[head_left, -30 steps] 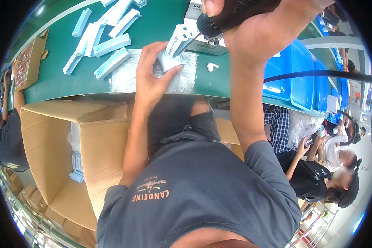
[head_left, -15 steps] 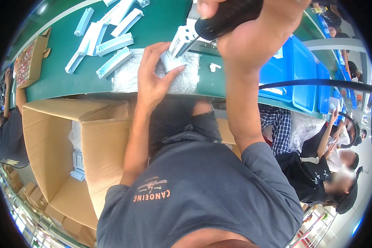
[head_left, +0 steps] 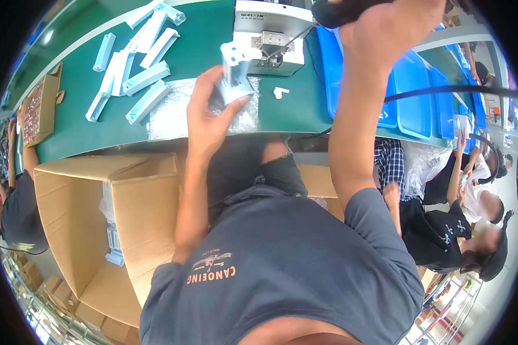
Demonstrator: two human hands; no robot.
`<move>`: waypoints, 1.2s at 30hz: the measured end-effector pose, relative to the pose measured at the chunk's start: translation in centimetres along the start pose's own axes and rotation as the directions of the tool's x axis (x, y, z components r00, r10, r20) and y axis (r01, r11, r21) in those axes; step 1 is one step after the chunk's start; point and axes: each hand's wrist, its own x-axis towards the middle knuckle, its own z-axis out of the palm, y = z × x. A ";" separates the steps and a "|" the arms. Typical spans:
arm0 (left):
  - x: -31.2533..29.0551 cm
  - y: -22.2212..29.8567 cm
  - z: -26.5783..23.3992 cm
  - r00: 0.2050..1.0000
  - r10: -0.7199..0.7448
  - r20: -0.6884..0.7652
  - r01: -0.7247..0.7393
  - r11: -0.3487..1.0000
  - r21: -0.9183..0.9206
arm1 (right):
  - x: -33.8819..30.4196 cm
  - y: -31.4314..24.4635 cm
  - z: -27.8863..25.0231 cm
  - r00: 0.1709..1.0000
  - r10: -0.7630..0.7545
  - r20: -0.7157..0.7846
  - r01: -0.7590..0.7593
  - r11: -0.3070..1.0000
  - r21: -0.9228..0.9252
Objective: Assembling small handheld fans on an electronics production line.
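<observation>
My left hand [head_left: 208, 112] grips a pale blue plastic housing [head_left: 236, 72], thumb on one side and fingers on the other. The housing stands upright, its square hollow end up, over a sheet of bubble wrap [head_left: 172, 112] on the table. At the top edge my right hand [head_left: 380, 31] is closed around a black electric screwdriver [head_left: 342, 12], partly cut off by the frame. Its long thin bit slants down left to the metal front of a grey-white screw feeder [head_left: 293, 63]; whether the tip touches is unclear.
Several matching housings [head_left: 147, 77] lie piled at left on the green table [head_left: 204, 34]. A small white piece [head_left: 281, 92] lies near the feeder. Blue trays [head_left: 414, 115] stand at right, crossed by a black cable [head_left: 443, 89]. An open carton [head_left: 144, 224] stands at lower left; co-workers sit at both sides.
The screwdriver has moved from the housing up and right to the screw feeder, along with my right hand. My left hand still holds the housing, now more upright. The view has shifted slightly.
</observation>
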 end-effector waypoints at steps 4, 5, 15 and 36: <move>0.4 -0.3 0.2 0.996 0.063 0.065 -0.069 0.994 0.087 | 0.4 3.3 -1.6 0.976 -0.146 0.163 0.150 0.989 -0.013; 0.4 -0.3 0.1 0.996 0.062 0.059 -0.066 0.995 0.076 | 0.2 3.5 -1.5 0.981 -0.127 0.146 0.130 0.991 -0.010; 0.4 -0.7 -0.1 0.997 0.045 0.068 -0.052 0.992 0.111 | -1.0 1.4 0.1 0.993 0.035 0.116 -0.039 0.999 0.031; 0.4 -0.6 -0.2 0.994 0.070 0.079 -0.075 0.995 0.072 | -3.8 4.8 1.7 0.962 -0.132 0.238 0.035 0.927 0.372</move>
